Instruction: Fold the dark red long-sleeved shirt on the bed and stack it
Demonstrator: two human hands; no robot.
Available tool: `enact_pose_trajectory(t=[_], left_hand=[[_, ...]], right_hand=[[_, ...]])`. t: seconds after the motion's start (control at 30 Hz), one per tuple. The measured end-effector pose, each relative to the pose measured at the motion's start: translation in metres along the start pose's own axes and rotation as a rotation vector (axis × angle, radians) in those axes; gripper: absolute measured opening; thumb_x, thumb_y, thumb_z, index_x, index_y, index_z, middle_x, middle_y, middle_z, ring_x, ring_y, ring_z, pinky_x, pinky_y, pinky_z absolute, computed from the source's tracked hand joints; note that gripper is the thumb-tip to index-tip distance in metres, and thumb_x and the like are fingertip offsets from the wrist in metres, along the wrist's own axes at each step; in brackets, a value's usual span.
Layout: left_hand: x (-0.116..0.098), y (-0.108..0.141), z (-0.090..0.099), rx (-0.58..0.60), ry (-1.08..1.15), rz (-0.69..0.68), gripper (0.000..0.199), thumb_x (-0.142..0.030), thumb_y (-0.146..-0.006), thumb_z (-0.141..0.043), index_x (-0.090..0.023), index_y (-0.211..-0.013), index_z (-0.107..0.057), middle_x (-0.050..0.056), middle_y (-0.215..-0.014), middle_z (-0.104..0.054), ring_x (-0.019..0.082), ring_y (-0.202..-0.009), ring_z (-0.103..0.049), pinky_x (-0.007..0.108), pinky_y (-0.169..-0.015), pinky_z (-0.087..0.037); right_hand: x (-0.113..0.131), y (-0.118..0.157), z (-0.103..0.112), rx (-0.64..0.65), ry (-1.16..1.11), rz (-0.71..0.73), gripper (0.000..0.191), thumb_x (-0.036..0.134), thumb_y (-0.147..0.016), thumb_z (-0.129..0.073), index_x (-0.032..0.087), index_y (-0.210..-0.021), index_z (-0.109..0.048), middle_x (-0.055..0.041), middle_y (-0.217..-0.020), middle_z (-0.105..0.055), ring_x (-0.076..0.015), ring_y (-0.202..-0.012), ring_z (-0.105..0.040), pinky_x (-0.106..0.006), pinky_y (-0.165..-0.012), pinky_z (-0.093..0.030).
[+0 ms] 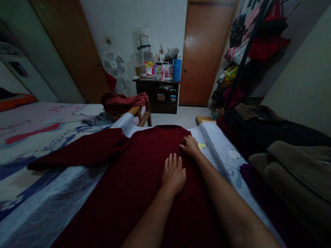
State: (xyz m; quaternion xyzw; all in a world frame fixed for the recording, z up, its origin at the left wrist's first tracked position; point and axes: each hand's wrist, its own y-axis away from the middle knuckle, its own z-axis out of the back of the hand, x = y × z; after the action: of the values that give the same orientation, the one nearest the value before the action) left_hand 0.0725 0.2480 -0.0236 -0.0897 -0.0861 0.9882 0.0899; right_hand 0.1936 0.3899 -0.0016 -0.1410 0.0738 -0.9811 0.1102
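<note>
A dark red long garment (134,172) lies spread on a bed with a light blue patterned cover (230,155). Its collar end points away from me, and one sleeve stretches out to the left. My left hand (174,175) rests flat on the upper middle of the garment, fingers extended and holding nothing. Farther up and to the right, my right hand (190,145) touches the garment near its right shoulder, with its fingers bent and slightly apart. The garment's other sleeve cannot be made out.
Folded dark clothes and a brown fleecy item (297,168) are piled at the right. Reddish cloth (124,102) hangs over a wooden bed end at the left. Beyond stand a white fan (114,64), a dark cabinet (155,96) and a wooden door (203,55).
</note>
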Motion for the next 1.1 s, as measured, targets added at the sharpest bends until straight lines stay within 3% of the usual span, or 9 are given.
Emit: enact_pose_trajectory(t=[0.2,0.37,0.57,0.83,1.1], left_hand=[[-0.001,0.001,0.000,-0.003,-0.008,0.020,0.057,-0.041,-0.094,-0.038,-0.013,-0.144,-0.041,0.017,-0.153,-0.034,0.032,-0.144,-0.022,0.050,-0.115,-0.022],[-0.001,0.001,-0.001,0.000,-0.016,0.022,0.057,-0.041,-0.094,-0.038,-0.014,-0.144,-0.041,0.016,-0.152,-0.036,0.032,-0.144,-0.024,0.050,-0.115,-0.023],[-0.001,0.000,-0.001,0.001,-0.024,0.016,0.057,-0.041,-0.094,-0.038,-0.014,-0.144,-0.040,0.016,-0.153,-0.034,0.032,-0.144,-0.024,0.050,-0.115,-0.022],[-0.001,0.000,-0.002,0.008,-0.016,0.020,0.057,-0.042,-0.094,-0.037,-0.014,-0.145,-0.040,0.016,-0.153,-0.034,0.033,-0.144,-0.023,0.051,-0.115,-0.023],[-0.001,-0.001,-0.004,0.011,-0.006,0.024,0.058,-0.042,-0.094,-0.038,-0.014,-0.145,-0.040,0.017,-0.154,-0.032,0.033,-0.144,-0.022,0.051,-0.116,-0.021]], right_hand=[[0.002,0.008,-0.007,0.034,0.018,0.029,0.054,0.067,-0.077,-0.058,0.021,-0.104,-0.060,-0.0103,-0.110,-0.055,-0.0266,-0.104,-0.051,-0.037,-0.089,-0.040],[-0.003,0.003,-0.007,0.066,0.020,0.040,0.064,0.072,-0.067,-0.065,0.022,-0.106,-0.060,-0.0096,-0.112,-0.054,-0.0275,-0.105,-0.051,-0.037,-0.089,-0.039],[-0.010,-0.012,-0.011,-0.011,0.038,-0.026,0.056,0.067,-0.070,-0.068,0.022,-0.103,-0.059,-0.0099,-0.115,-0.053,-0.0275,-0.106,-0.049,-0.037,-0.087,-0.039],[-0.030,-0.042,-0.015,-0.004,-0.012,-0.108,0.052,0.061,-0.074,-0.067,0.023,-0.108,-0.058,-0.0090,-0.116,-0.054,-0.0259,-0.108,-0.049,-0.034,-0.088,-0.038],[-0.038,-0.054,-0.022,-0.080,-0.038,-0.189,0.035,0.050,-0.088,-0.057,0.020,-0.104,-0.061,-0.0104,-0.109,-0.059,-0.0234,-0.105,-0.052,-0.031,-0.088,-0.038]])
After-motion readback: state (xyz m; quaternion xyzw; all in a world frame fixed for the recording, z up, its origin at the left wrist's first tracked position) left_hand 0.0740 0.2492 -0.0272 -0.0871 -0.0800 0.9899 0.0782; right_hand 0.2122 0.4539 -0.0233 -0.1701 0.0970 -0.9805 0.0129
